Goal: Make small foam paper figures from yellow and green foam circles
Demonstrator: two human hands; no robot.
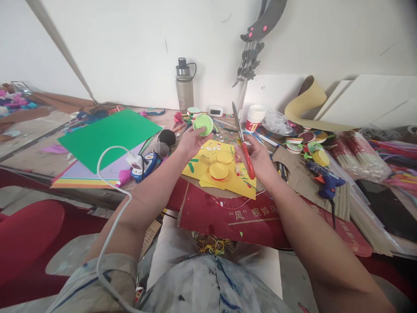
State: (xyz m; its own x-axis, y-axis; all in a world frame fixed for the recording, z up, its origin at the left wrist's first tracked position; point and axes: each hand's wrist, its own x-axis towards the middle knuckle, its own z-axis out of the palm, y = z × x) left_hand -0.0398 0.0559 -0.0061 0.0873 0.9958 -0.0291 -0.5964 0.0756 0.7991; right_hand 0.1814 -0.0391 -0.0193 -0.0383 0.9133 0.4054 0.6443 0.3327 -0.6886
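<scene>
Head view. Green disc (202,124) held up in the left hand (192,140), raised above the back part of the tabletop (32,152). Left fingers drawn in to a pinch, thumb on the disc's face, the rest at its lower edge; most of the rim free. Right hand (260,160) curled round the red handles of the scissors (249,160), blades up and away from the wearer, apart from the disc. Blades look together or nearly so; how far the fingers sit in the loops, cannot tell.

Handling, by judgement: disc looks like light card or paper, rather stiff across the face, likely to dent or bend under a hard squeeze. Best taken by the rim, thumb and fingertips opposed. Scissors heavier, rigid, smooth; handles the safe hold, blades better left alone.

Below the hands, yellow sheets (243,186) near the front edge, bearing a yellow hat-shaped piece (219,171), a yellow round (224,157) and scattered snippets. Red cardboard (208,217) hangs over that edge. Green sheet (110,134) toward the left; bottle (185,92) at the back edge, by the wall; paper cups (256,115) also at the back, beyond the scissors. Glue gun (328,183) off to the right.
</scene>
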